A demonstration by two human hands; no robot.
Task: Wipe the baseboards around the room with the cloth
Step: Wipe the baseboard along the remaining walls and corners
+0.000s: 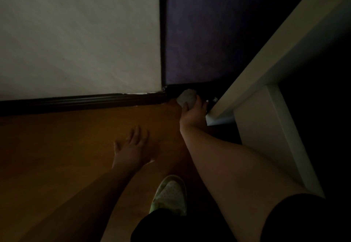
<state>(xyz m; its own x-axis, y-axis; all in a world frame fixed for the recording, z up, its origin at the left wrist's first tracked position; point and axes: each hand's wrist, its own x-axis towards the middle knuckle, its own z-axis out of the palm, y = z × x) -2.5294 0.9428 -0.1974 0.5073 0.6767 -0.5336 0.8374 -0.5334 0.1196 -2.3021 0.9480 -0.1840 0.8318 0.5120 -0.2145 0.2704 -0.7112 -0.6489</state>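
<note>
Now the right hand (191,111) grips the cloth (187,98), bunched into a ball, and presses it on the dark baseboard (79,102) just right of the corner, under the purple wall (199,32); the left hand (133,145) is spread, fingers straight, flat on the floor (66,137), well apart from the cloth. One strip runs long to the left under the white wall (76,32); the other goes right, behind the white furniture (266,82), where it is too dark to see. I judge the right hand is the nearer one; the free way lies to its left.
</note>
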